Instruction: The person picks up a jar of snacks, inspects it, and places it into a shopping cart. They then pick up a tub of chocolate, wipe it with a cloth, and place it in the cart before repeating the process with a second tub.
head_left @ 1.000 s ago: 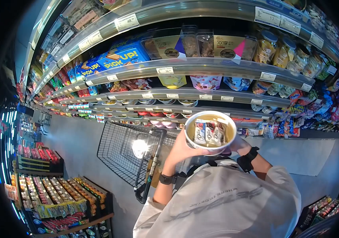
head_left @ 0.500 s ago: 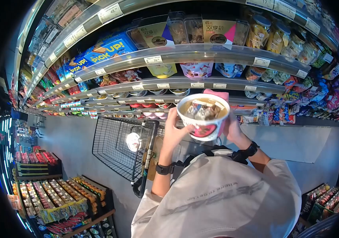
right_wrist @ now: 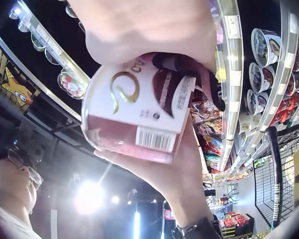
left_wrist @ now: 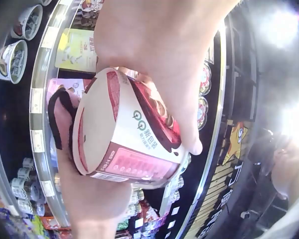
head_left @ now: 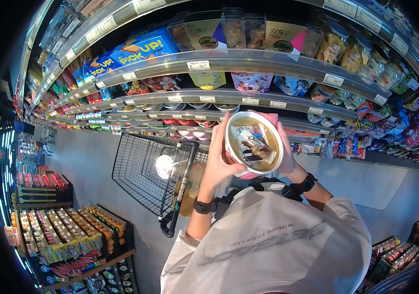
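Note:
A round tub point(head_left: 254, 143) with a clear lid and small wrapped pieces inside is held up before the shelves, its top tilted toward the head camera. The left hand point(head_left: 217, 159) grips its left side, thumb along the lower front. On the other side the right hand point(head_left: 286, 154) holds the tub, with something pink behind it. In the left wrist view the tub point(left_wrist: 134, 132) shows its white base and printed pink side, with the left hand point(left_wrist: 154, 55) curled round it. The right wrist view shows a barcode on the tub point(right_wrist: 139, 107), between both hands.
Shelves with price rails point(head_left: 268, 56) curve across the top, carrying blue biscuit boxes point(head_left: 140, 51), pouches and jars point(head_left: 333, 44). A wire shopping cart point(head_left: 145, 171) stands left of the person. Snack display racks point(head_left: 67, 235) are at lower left and lower right.
The tub has turned and tilted between the hands; its printed side faced the head camera half a second ago, and its lid faces it more now. Both hands have kept hold.

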A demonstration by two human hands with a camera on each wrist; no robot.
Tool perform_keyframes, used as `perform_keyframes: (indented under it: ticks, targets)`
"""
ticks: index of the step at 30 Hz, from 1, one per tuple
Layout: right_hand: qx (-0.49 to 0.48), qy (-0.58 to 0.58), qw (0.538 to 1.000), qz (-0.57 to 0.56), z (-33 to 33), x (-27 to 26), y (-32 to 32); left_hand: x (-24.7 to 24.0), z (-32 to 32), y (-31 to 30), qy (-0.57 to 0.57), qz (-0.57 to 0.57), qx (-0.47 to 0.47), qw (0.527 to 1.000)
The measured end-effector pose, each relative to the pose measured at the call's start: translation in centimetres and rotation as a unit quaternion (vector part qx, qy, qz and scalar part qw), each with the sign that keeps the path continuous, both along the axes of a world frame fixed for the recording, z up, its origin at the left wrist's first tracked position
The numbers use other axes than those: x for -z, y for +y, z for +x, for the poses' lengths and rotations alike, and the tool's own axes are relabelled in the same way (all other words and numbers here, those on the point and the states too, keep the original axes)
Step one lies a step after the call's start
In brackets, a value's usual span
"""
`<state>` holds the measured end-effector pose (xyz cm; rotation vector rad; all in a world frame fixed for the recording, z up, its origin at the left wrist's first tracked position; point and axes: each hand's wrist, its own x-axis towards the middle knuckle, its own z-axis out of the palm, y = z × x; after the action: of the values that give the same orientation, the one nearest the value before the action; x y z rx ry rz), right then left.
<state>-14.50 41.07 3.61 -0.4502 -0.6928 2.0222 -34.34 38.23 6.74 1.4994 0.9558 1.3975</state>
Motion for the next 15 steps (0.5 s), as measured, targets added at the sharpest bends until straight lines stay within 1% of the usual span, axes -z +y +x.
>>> perform_keyframes:
  ticks: [2, 3, 4, 5, 6, 7, 9, 11, 12, 15]
  targets:
    - [-0.004, 0.005, 1.000, 0.012, -0.4, -1.2, -0.1, -1.0, 0.7, -0.5, -0.102, -0.081, -0.014, 0.991]
    - [-0.005, 0.008, 1.000, 0.019, -0.5, -1.6, -0.2, -0.7, 0.7, -0.4, -0.121, -0.085, -0.015, 0.989]
    - [0.010, 0.022, 1.000, -0.007, -0.8, -0.8, 0.0, -0.5, 0.6, -0.4, -0.139, -0.089, -0.016, 0.986]
    - [0.024, 0.020, 0.997, -0.064, -0.9, -0.3, 0.2, 0.6, 0.2, 0.0, -0.028, -0.063, -0.050, 0.996]
    - [0.039, 0.018, 0.992, -0.122, -0.9, 0.2, 0.4, 1.2, -0.4, 0.6, 0.083, -0.037, -0.083, 0.992]
    - [0.054, 0.015, 0.982, -0.180, -0.8, 0.8, 0.6, 1.6, -0.8, 0.6, 0.109, -0.052, -0.069, 0.990]
    - [0.066, 0.010, 0.982, -0.177, -0.6, 2.1, 0.9, 1.5, -1.4, 0.6, 0.162, -0.078, -0.039, 0.983]
    - [0.078, 0.010, 0.983, -0.167, -0.4, 2.8, 1.3, 0.4, 0.2, -0.2, 0.114, -0.067, -0.021, 0.991]
    - [0.077, 0.017, 0.988, -0.130, -0.5, 2.6, 1.5, -0.8, 1.2, -0.9, 0.046, -0.095, 0.009, 0.994]
    - [0.121, -0.035, 0.982, -0.142, -0.6, 1.1, 1.2, -1.7, 2.4, -0.9, 0.111, -0.080, -0.052, 0.989]
